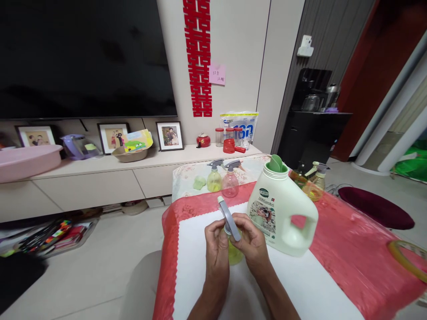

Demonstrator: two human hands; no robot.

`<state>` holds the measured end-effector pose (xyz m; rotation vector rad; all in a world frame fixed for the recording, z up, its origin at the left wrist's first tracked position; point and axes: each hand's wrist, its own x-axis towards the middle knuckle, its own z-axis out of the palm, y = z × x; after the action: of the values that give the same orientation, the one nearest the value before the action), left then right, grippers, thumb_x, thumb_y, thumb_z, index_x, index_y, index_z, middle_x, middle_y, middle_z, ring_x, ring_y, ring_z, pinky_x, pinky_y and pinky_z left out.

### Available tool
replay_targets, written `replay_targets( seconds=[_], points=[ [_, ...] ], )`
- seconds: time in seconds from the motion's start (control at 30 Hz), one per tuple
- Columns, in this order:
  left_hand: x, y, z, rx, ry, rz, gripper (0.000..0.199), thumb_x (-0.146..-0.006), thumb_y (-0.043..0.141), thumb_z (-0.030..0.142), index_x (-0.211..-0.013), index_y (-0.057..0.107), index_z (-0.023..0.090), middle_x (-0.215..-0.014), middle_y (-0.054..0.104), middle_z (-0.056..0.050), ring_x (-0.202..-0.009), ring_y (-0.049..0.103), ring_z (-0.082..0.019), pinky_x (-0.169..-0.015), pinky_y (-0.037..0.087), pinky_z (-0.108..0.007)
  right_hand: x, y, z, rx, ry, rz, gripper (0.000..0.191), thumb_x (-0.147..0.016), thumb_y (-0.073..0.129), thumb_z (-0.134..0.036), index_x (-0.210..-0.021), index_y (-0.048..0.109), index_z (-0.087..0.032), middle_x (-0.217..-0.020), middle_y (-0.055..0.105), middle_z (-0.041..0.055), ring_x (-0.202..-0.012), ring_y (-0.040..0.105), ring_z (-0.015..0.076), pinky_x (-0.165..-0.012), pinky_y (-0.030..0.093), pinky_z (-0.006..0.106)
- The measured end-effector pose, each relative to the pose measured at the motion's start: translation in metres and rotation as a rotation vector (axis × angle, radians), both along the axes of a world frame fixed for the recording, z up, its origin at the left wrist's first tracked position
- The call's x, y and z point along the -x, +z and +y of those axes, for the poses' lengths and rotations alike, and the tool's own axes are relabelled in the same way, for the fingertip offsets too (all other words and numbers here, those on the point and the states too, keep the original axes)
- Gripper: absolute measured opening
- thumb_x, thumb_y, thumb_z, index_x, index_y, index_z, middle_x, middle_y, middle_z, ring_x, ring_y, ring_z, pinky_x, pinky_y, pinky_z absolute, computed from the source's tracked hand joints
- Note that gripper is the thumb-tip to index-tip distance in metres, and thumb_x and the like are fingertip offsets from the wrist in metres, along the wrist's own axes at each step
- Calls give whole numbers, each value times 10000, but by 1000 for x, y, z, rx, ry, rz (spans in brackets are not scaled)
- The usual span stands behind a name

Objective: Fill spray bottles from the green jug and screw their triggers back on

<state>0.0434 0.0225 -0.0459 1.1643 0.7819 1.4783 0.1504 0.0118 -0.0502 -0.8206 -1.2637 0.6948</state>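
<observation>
Between my hands stands a small yellow-green spray bottle point(235, 254) with a grey trigger head point(228, 218) and a pale nozzle pointing away from me. My left hand point(216, 242) is closed around its neck from the left. From the right, my right hand point(251, 240) is closed at the neck and trigger, fingers curled; part of the bottle is hidden by both hands. Close to my right hand is a large pale green detergent jug point(283, 209), upright, with a green cup or cap point(276, 163) sitting in its mouth.
Behind the hands stand another yellow-green spray bottle point(214, 180) and a pink spray bottle point(230, 184), beside a crumpled green lump point(199, 182). Pump bottles point(315, 184) stand at the right. A tape roll point(408, 258) lies on the red table cover point(353, 240).
</observation>
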Motion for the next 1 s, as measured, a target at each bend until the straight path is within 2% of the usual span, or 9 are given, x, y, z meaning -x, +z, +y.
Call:
replay_targets(
  seconds=[0.17, 0.37, 0.47, 0.7, 1.0],
  points=[
    [0, -8, 2, -40, -24, 0, 425, -909, 607, 579, -1130, 593, 216, -1106, 643, -83, -1052, 641, -250, -918, 521, -385, -1, 2, -1, 2, 10, -26, 303, -954, 693, -412, -1182, 673, -212, -1203, 513, 63, -1167, 508, 173, -1031, 446, 245],
    [-1, 0, -1, -2, -8, -1, 419, -903, 614, 580, -1117, 593, 221, -1085, 638, -77, -1052, 634, -249, -939, 513, -390, 0, 7, -3, 26, 39, -99, 355, -1028, 592, -459, -1319, 649, -265, -1336, 446, 60, -1248, 464, 177, -1091, 420, 246],
    [0, -1, -1, -3, 6, 31, 423, -910, 595, 593, -1121, 587, 227, -1098, 632, -77, -1065, 631, -251, -952, 510, -394, 0, 6, -3, 18, 27, -114, 354, -1018, 621, -447, -1335, 647, -291, -1319, 459, 50, -1238, 475, 171, -1088, 415, 235],
    [-1, -13, 2, -49, 30, 46, 417, -938, 546, 591, -1142, 589, 230, -1124, 639, -83, -1068, 637, -248, -938, 523, -396, -2, 2, 1, -18, 4, -102, 319, -980, 689, -403, -1282, 685, -301, -1232, 511, 41, -1168, 519, 151, -1023, 443, 198],
    [-5, 2, -6, 18, 7, -32, 419, -921, 585, 582, -1139, 560, 224, -1142, 638, -87, -1089, 633, -249, -952, 510, -397, -2, 3, 1, -10, -7, -60, 323, -940, 732, -397, -1217, 713, -232, -1221, 529, 70, -1155, 535, 182, -1014, 457, 236]
  ],
)
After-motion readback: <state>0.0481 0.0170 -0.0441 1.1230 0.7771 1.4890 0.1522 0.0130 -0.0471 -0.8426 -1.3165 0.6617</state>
